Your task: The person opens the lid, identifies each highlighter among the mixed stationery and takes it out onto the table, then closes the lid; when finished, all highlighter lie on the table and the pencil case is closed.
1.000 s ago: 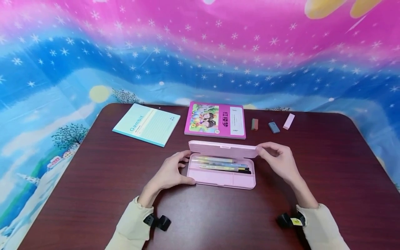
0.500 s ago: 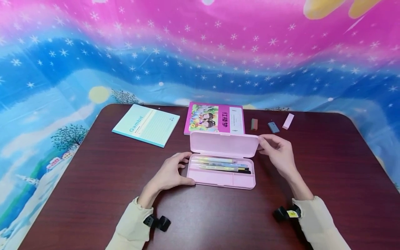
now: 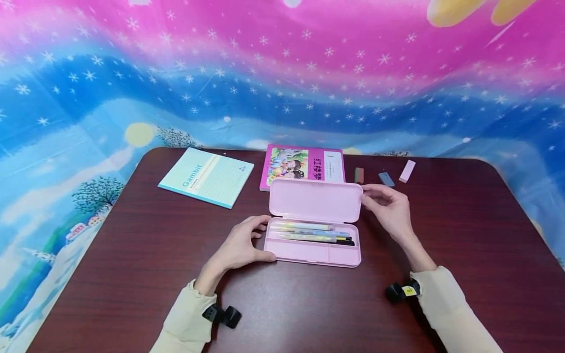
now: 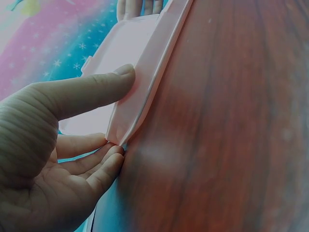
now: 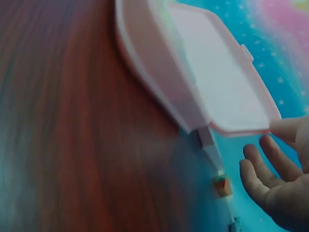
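Note:
A pink pencil case lies on the table with its lid raised and tilted back. Several pens rest in its rear compartment; the front compartments hold nothing. My left hand grips the case's left end, thumb on the front wall and fingers round the far corner, as the left wrist view shows with the case wall. My right hand holds the lid's right edge at its upper corner. In the right wrist view its thumb touches the lid rim, the other fingers spread below.
Behind the case lies a pink book, partly covered by the lid. A light green notebook is at back left. At back right are a red-green block, a blue-grey block and a pink-white block. A printed cloth hangs behind the table.
My right hand has swung the lid up and back, from low over the pens to past upright, overlapping the pink book. The left hand has stayed at the case's left end.

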Tool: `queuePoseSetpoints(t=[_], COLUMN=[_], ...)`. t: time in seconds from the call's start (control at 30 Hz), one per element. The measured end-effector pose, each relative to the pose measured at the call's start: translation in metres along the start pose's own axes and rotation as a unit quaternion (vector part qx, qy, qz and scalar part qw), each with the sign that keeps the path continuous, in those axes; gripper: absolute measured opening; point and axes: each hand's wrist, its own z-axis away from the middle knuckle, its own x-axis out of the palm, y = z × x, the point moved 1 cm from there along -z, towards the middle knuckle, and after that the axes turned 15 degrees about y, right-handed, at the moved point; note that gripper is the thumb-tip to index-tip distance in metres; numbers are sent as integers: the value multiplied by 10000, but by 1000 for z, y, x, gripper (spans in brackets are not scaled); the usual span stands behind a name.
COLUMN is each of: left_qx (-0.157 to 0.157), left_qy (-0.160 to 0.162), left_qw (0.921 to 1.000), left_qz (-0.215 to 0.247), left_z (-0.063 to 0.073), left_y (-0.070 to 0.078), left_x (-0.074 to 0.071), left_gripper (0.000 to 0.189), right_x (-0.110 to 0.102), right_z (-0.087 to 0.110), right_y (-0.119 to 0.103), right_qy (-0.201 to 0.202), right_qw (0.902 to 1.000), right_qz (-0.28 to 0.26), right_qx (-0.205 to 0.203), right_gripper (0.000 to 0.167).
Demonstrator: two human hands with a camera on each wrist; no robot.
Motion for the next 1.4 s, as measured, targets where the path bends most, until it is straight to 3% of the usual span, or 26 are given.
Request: queuePoseSetpoints(t=[0.07, 0.13, 0.5, 0.87, 1.0, 1.4], left_qx=[42, 59, 80, 244, 153, 189], left_qy=[5, 8, -34, 98, 12, -125], left_qw=[10000, 10000, 10000, 9996, 9999, 9993], left_qz=[11, 1, -41, -71, -61, -290], left_z=[0, 0, 1, 0, 0, 3], left_y=[0, 0, 2, 1, 2, 2], left_x=[0, -1, -1, 2, 1, 3], left_gripper=[83, 83, 82, 82, 83, 91], right_x=[-1, -2, -8, -5, -4, -8], right_z=[1, 0, -8, -7, -6, 3], right_y=[-14, -10, 36, 40, 42, 39], right_qy=[-195, -399, -1131, -1355, -1364, -1390], right_qw=[9996, 9989, 9918, 9823, 9802, 9864], right_qz=[207, 249, 595, 1285, 1425, 847], right_qx=[-3, -28, 98, 144, 180, 243], right_gripper=[28, 33, 47, 45, 45, 52])
